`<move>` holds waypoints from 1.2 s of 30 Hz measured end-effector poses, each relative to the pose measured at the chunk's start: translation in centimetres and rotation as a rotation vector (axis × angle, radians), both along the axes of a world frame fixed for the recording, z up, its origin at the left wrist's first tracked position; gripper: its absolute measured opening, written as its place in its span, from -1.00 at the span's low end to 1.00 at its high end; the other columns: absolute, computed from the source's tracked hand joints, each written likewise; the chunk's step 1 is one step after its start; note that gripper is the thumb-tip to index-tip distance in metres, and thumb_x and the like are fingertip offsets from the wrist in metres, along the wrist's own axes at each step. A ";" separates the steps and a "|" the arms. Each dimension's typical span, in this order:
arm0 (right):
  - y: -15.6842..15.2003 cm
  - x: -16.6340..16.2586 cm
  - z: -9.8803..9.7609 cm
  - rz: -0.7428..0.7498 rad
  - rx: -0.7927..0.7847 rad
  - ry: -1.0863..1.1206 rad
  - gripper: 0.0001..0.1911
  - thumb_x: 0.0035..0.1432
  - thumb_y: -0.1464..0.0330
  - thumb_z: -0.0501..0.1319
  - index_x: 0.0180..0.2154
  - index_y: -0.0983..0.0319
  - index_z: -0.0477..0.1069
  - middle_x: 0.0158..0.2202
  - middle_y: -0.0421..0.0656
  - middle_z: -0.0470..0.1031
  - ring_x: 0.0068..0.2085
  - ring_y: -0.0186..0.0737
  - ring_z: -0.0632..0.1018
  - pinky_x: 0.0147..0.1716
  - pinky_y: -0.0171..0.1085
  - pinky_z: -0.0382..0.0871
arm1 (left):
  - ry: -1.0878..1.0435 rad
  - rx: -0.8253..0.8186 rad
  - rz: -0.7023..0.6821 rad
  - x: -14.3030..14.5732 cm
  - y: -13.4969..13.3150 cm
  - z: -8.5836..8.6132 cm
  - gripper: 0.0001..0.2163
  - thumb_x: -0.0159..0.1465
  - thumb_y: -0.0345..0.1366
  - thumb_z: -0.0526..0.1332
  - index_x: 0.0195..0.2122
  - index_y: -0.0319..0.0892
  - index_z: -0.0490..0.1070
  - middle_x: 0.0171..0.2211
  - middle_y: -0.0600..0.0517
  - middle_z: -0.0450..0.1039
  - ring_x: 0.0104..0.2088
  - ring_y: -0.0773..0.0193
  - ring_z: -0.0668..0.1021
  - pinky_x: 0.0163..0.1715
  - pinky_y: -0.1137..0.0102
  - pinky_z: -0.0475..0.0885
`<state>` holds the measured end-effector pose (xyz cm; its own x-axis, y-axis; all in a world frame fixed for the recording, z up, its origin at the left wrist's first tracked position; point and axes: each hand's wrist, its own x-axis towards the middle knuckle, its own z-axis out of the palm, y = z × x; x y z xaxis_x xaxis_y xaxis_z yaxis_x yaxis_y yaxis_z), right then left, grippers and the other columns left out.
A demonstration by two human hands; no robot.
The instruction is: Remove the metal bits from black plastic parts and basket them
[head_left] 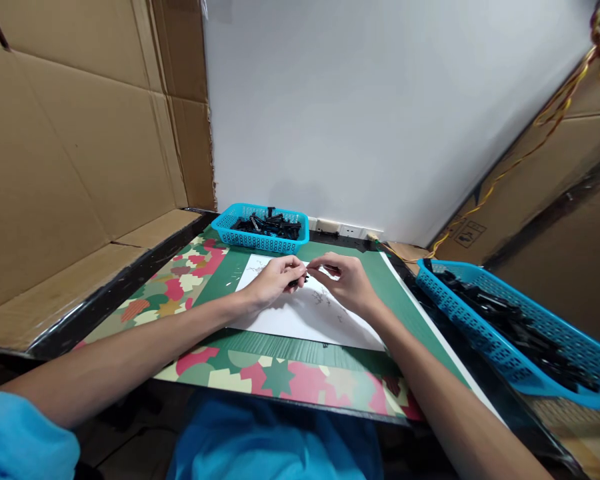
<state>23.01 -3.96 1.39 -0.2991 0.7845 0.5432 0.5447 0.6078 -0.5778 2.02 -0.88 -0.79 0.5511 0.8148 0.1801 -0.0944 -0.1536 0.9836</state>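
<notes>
My left hand (pixel 275 278) is closed around a small black plastic piece (pixel 293 283), most of it hidden by the fingers. Close beside it, the thumb and forefinger of my right hand (pixel 349 281) are pinched together at the left fingertips. Whatever they grip is too small to make out. Both hands are over a white sheet (pixel 280 317) on the green mat. Several tiny dark pieces (pixel 323 298) lie scattered on the sheet, some near my right wrist and others at its far left corner.
A blue basket (pixel 260 243) of black plastic parts stands at the back of the patterned mat (pixel 215 370). Another blue basket (pixel 480 333) with longer black parts is at the right. Cardboard (pixel 80 133) walls the left side. Sockets (pixel 350 231) and a yellow cable (pixel 500 175) are behind.
</notes>
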 end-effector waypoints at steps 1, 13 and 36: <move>-0.1 0.0 0.1 0.001 -0.021 0.002 -0.76 0.37 0.17 0.31 -0.19 0.17 0.68 -0.27 -0.08 0.66 -0.35 -0.21 0.45 -0.35 -0.22 0.28 | -0.001 0.011 0.000 0.0 0.1 -0.1 -0.71 0.41 -0.04 0.27 -0.23 -0.19 0.42 -0.36 0.04 0.45 -0.44 0.36 0.37 -0.38 0.40 0.24; 0.0 0.3 0.2 -0.005 -0.192 0.096 -0.69 0.34 0.14 0.32 -0.27 0.24 0.65 -0.45 -0.16 0.50 -0.45 -0.30 0.34 -0.48 -0.27 0.13 | 0.027 0.169 -0.004 -0.5 0.5 -0.4 -0.86 0.45 -0.22 0.17 -0.15 -0.18 0.43 -0.30 0.02 0.45 -0.39 0.33 0.41 -0.34 0.37 0.30; -1.9 -3.5 -0.4 -0.062 0.021 0.164 -0.72 0.25 0.13 0.39 -0.35 0.21 0.66 -0.42 -0.09 0.61 -0.45 -0.24 0.37 -0.45 -0.22 0.24 | -0.113 0.216 0.034 -1.2 1.6 -0.2 -0.73 0.40 -0.28 0.20 0.09 -0.06 0.25 -0.08 0.02 0.33 -0.34 0.35 0.38 -0.31 0.37 0.33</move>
<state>19.48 -5.90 1.03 -0.1564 0.7868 0.5970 0.4814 0.5885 -0.6495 0.82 0.71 -1.01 0.4903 0.7683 0.4114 -0.1928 -0.3647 0.9109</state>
